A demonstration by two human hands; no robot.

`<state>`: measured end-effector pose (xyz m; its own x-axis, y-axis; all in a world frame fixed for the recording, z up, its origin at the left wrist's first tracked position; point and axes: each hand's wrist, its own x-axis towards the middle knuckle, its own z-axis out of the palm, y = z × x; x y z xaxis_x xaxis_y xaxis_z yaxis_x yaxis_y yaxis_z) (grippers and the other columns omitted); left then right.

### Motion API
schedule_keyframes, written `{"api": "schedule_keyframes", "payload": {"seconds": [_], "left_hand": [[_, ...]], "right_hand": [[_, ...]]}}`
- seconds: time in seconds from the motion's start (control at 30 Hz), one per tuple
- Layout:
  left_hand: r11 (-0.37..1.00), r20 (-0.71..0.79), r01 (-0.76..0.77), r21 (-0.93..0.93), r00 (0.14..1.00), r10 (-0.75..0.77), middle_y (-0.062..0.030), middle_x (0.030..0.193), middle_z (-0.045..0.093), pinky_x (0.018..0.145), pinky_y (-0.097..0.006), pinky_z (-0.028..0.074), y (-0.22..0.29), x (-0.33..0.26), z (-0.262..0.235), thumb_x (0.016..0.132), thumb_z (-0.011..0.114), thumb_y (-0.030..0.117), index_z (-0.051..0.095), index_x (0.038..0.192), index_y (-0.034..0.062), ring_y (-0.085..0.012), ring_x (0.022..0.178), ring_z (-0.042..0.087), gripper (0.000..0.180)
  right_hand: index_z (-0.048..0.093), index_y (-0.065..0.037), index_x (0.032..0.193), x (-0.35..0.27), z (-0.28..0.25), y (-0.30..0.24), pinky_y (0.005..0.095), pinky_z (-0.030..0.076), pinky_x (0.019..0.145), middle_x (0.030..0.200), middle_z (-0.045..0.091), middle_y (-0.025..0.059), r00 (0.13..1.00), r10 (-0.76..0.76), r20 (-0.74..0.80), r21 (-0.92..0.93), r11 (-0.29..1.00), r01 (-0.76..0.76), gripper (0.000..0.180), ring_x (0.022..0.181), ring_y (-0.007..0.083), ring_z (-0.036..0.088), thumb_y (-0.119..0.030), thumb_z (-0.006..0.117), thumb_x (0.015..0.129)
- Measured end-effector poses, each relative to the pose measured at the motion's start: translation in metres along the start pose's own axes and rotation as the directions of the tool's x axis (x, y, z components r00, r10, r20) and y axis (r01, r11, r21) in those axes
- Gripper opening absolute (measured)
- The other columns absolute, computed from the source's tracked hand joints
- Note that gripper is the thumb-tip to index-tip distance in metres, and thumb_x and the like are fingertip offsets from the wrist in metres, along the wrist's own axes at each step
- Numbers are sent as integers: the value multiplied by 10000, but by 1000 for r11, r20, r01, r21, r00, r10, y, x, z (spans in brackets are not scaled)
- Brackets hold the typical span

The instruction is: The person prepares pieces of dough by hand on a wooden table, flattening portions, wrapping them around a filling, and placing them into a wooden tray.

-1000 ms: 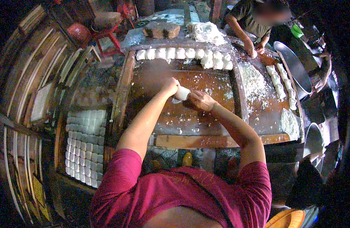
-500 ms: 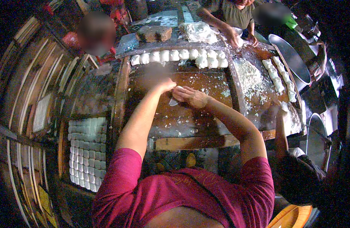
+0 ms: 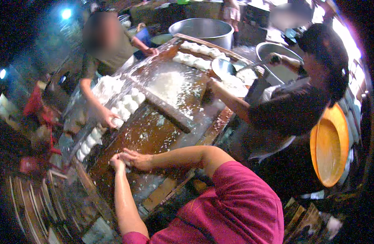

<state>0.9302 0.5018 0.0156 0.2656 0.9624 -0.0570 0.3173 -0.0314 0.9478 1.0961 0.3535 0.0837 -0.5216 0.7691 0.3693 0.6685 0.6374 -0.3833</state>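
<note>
My left hand (image 3: 118,161) is closed, low over the floury wooden board (image 3: 148,134). Against it sits my right hand (image 3: 139,160), its fingers curled toward the left. A small pale piece of dough (image 3: 127,163) seems to be pressed between them, mostly covered by fingers. Beyond my hands, white dough balls (image 3: 125,106) stand in rows along the board's far left side. Another person's hand (image 3: 110,119) touches the balls there.
A wooden divider (image 3: 166,112) crosses the board, with loose flour (image 3: 168,84) beyond it. Long dough rolls (image 3: 193,61) lie at the far edge. On the right a co-worker in dark clothes (image 3: 288,110) holds a metal pan (image 3: 223,68). Large metal pots (image 3: 203,28) stand behind; an orange basin (image 3: 329,150) is at right.
The view has swung to the right, bringing the co-worker and pots into fuller view. My hands stay close together over the board. The far person's hand now reaches the dough balls.
</note>
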Motion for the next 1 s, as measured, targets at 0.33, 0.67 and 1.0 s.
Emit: {"api": "schedule_keyframes", "payload": {"seconds": [0.33,0.67,1.0], "left_hand": [[990,-85,-3,-142,996,-9,-81,792,605,603,-284,480,21,-10,17,793,484,3,596,803,-41,-158,669,572,121],[804,18,-444,395,879,477,-98,899,540,738,-316,426,81,-98,12,794,498,26,585,833,-22,-205,851,530,107],[671,49,-613,417,753,657,-136,920,583,808,-376,424,104,-95,11,653,670,73,594,707,18,-286,907,545,108]], "right_hand": [[450,-24,1186,-9,-3,-9,472,224,1051,1377,187,158,992,30,-125,-51,998,-37,417,1297,392,110,-128,461,783],[604,-97,781,44,-45,13,378,501,583,823,622,118,988,113,105,-212,973,-89,296,714,289,616,-240,712,545],[574,-55,1047,-56,-123,3,348,486,740,954,627,129,883,388,-263,331,896,-296,321,842,256,616,-206,626,768]]}}
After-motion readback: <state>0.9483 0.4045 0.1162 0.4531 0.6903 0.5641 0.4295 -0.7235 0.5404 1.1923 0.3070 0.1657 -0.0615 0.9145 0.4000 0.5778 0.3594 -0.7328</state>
